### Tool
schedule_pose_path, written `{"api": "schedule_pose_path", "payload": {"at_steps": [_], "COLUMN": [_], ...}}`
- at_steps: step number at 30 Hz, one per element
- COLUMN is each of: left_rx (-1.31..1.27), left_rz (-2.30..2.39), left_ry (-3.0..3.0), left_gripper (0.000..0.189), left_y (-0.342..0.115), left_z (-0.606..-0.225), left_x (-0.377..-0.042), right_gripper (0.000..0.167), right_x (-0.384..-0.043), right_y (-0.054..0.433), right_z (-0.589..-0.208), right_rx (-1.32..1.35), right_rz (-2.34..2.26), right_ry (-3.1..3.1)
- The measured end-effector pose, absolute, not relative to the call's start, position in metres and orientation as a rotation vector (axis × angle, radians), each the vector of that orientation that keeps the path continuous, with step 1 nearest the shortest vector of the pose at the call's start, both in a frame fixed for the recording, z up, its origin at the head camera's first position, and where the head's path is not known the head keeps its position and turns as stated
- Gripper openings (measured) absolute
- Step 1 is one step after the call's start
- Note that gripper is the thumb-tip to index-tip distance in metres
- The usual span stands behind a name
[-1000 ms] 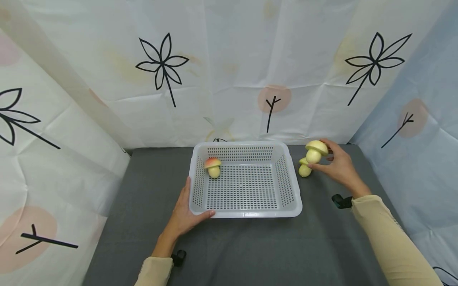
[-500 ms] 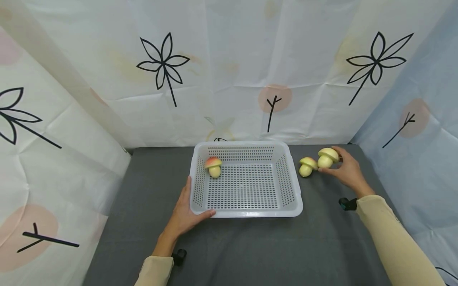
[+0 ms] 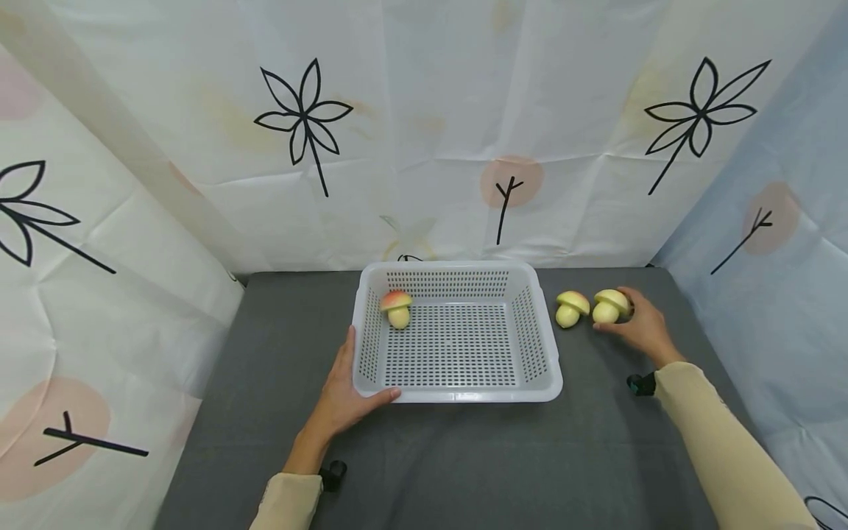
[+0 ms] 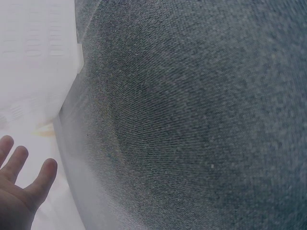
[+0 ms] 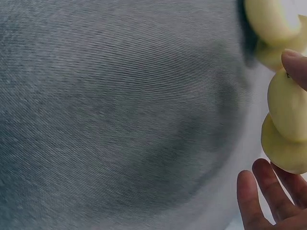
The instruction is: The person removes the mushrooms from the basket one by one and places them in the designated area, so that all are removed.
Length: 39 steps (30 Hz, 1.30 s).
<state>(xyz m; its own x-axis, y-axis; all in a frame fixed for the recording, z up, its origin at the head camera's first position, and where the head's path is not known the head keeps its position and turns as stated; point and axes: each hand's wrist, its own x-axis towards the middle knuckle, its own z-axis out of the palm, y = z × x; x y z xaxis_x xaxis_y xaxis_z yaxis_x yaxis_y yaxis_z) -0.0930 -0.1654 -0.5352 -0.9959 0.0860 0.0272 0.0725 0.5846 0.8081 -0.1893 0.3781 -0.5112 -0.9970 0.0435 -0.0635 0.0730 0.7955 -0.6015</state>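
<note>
A white perforated plastic basket (image 3: 457,396) stands on the table. My left hand (image 3: 339,397) rests at its front left corner, fingers along the left side and thumb by the front rim; in the left wrist view the fingers of this hand (image 4: 21,191) look extended. To the right of the basket, my right hand (image 3: 648,328) holds a pale yellow toy mushroom (image 3: 605,313) between thumb and fingers, cap away from me. Close to its left lies a second mushroom (image 3: 567,316) with a reddish tint. A red-capped mushroom (image 3: 399,318) sits inside the basket, towards the left.
Dark grey cloth (image 3: 477,464) covers the table. A pale printed curtain (image 3: 424,147) hangs behind and on both sides. At the lower right edge a black cable (image 3: 821,508) shows.
My right hand has carried the yellow mushroom right, away from the red-tinted one, and lowered it towards the table. The left hand and basket have stayed put.
</note>
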Motion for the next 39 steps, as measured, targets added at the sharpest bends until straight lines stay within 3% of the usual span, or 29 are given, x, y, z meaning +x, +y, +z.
{"api": "schedule_pose_path", "payload": {"at_steps": [21, 39], "left_rx": [0.170, 0.186], "left_rz": [1.443, 1.448], "left_ry": [2.784, 2.793], "left_gripper": [0.137, 0.135], "left_y": [-0.165, -0.165], "left_z": [-0.534, -0.534], "left_x": [-0.094, -0.093], "right_gripper": [0.096, 0.097], "right_x": [-0.188, -0.186], "right_y": [0.379, 0.375], "right_z": [-0.536, -0.521], "right_rx": [0.186, 0.176], "right_rz": [-1.041, -1.067], "right_ry": [2.952, 2.940]}}
